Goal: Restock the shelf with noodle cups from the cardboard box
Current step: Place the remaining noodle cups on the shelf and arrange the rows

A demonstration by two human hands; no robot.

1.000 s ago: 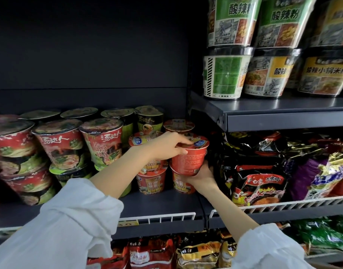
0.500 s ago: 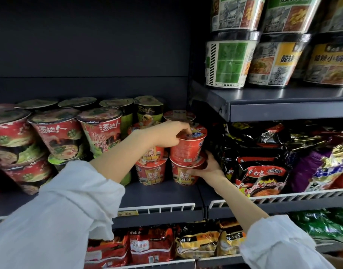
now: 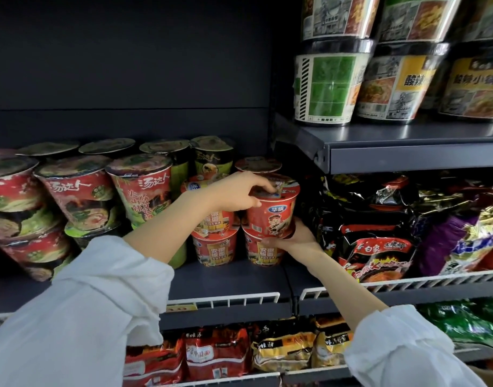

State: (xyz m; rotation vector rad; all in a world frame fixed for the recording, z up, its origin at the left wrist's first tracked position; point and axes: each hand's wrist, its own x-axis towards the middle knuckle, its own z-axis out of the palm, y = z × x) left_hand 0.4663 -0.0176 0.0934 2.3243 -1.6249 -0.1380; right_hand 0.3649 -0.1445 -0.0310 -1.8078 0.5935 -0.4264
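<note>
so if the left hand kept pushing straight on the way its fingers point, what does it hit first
Probably nothing new: the left hand already holds the top red cup by its lid, fingers pointing right. Past that cup, the first thing looks like the dark noodle packets beside it, though depth is hard to judge.

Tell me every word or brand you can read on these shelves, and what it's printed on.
"汤达人": tall red paper noodle cup at left.
"华绥", as best it reads: small red noodle cup gripped by both hands.
"安徽板面": small red cup beneath it.
"白家": black-and-red noodle bag.
"酸辣": yellow-labelled black-rimmed tub above.
Yellow price tag, barcodes, small print: unreadable.
</note>
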